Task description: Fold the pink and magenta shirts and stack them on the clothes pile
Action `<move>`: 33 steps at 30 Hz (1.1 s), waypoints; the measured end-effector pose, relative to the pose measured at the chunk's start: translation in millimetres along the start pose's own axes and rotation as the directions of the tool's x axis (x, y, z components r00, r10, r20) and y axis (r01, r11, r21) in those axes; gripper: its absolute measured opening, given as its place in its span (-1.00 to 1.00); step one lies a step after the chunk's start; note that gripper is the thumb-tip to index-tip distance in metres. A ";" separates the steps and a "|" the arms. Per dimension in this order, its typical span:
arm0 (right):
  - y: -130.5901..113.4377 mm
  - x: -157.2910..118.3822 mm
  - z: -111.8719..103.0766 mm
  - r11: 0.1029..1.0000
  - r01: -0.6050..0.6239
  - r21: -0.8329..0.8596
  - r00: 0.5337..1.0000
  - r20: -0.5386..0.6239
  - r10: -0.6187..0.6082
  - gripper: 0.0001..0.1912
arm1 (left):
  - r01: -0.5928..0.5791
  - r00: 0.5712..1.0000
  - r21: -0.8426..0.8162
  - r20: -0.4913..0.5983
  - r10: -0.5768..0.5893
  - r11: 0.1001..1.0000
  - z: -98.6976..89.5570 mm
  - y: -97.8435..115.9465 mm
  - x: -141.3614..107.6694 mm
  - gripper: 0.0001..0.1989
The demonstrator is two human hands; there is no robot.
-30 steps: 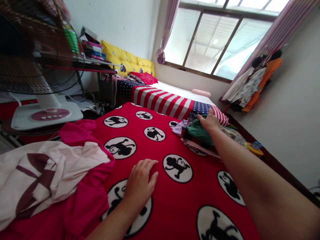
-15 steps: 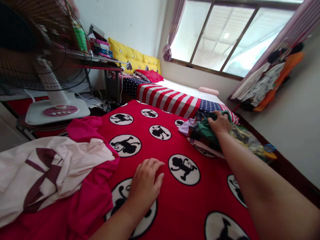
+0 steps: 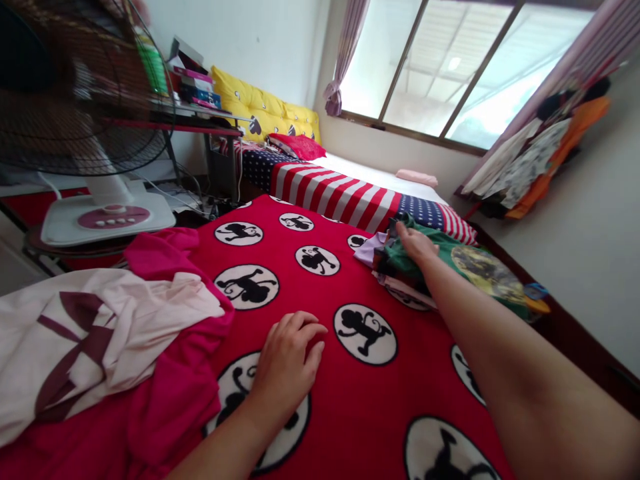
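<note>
Right hand has its fingers on the far-left end of the green garment; from here, can't tell whether the grip is pinching cloth or just pressing. Garment sits atop a stack of clothes, yellowish print up, running off rightward past the forearm. Just changed: it was bunched under the fingers, now spread longer and flatter. Reads as straightening, not lifting, my call. Left hand: empty, loosely curled at the red monkey-print blanket, same pose. Farther left, pink-and-cream cloth heaped, neither hand touching it. Fan beyond.
</note>
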State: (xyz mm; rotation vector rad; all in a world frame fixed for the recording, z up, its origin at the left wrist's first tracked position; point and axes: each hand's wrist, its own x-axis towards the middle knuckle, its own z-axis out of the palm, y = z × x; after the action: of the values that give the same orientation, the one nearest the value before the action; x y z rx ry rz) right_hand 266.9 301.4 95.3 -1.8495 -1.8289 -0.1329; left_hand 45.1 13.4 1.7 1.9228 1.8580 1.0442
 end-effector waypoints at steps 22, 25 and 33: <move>-53.6 -332.8 -68.4 0.612 -0.010 0.791 0.872 0.306 -0.381 -0.66 | -0.062 0.998 0.005 -0.023 0.062 0.998 -6.3 -1.5 0.0 -0.80; -57.0 -367.0 -74.6 0.633 -0.037 0.773 0.888 0.315 -0.334 -0.81 | -0.082 0.997 -0.014 -0.013 0.081 0.997 -7.6 -3.6 -2.0 -0.81; -46.1 -386.2 -64.8 0.576 -0.035 0.817 0.957 0.193 -0.215 -0.83 | -0.105 0.994 -0.066 0.018 0.106 0.992 -10.2 -6.3 -4.7 -0.81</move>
State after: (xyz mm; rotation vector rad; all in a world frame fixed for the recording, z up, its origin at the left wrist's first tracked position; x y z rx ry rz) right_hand 211.6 -77.0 -0.4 -1.1148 -1.6997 0.8564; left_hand 34.1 7.0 3.4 2.0050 1.7059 1.0971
